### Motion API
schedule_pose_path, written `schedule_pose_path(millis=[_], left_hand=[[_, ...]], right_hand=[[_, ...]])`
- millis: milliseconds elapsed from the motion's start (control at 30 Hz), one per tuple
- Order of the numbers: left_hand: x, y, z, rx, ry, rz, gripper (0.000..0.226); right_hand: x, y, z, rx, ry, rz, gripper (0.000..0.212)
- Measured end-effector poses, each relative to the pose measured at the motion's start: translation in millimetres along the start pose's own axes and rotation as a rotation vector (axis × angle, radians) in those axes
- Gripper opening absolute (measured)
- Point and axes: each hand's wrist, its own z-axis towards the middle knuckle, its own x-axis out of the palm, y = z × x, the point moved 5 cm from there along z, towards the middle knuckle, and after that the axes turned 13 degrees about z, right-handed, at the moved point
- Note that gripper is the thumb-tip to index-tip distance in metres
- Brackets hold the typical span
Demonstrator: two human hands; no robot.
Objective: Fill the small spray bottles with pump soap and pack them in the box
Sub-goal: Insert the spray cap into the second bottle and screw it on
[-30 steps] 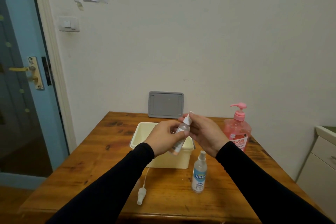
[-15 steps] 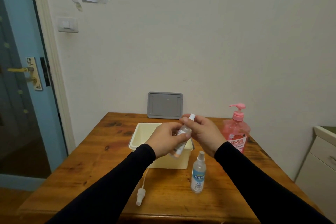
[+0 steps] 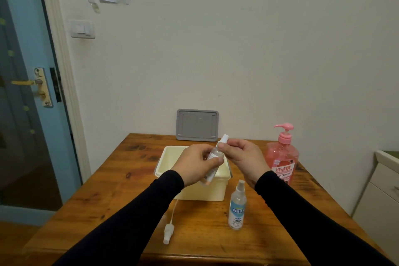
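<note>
both hands [image 3: 195, 163] [image 3: 241, 157] hover over the open cream box [image 3: 194, 192], blocking the way into it from above. a standing spray bottle [image 3: 237, 208] and a loose sprayer head [image 3: 168, 233] lie on the near table [image 3: 112, 196]; the pink pump bottle [image 3: 281, 157] stands on the right. the table's left side lies bare, and the grey lid [image 3: 197, 125] leans on the wall behind.

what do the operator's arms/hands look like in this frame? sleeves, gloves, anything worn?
Both arms wear plain black long sleeves, snug, ending at the wrists: left sleeve, right sleeve. No logo, stripe or print shows on the fabric. The left hand and right hand are bare: no gloves. No ring, watch or bracelet shows, though the cuffs cover the wrists.
</note>
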Motion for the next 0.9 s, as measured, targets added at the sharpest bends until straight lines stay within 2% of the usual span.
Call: schedule_pose_path(millis=[133, 233, 333, 433, 533, 633, 767, 900], left_hand=[[4, 4, 1, -0.029, -0.013, 0.005, 0.032], [1, 5, 1, -0.056, 0.0, -0.135, 0.03], [-4, 2, 0, -0.075, 0.112, -0.338, 0.026], [-2, -6, -3, -0.081, 0.29, -0.501, 0.026], [0, -12, -5, -0.099, 0.424, -0.649, 0.034], [0, -12, -5, -0.102, 0.473, -0.741, 0.037], [1, -11, -7, -0.087, 0.47, -0.712, 0.037], [1, -8, -5, -0.056, 0.341, -0.568, 0.031]], right_hand=[[0, 0, -1, -0.036, -0.067, -0.087, 0.036], [1, 2, 0, -0.018, -0.011, -0.005, 0.046], [3, 8, 2, 0.031, 0.123, 0.086, 0.054], [5, 13, 4, 0.106, 0.272, 0.15, 0.038], [8, 17, 6, 0.171, 0.332, 0.232, 0.033], [9, 20, 5, 0.188, 0.347, 0.252, 0.032], [7, 18, 4, 0.147, 0.288, 0.182, 0.031], [10, 20, 3, 0.044, 0.234, 0.008, 0.035]])
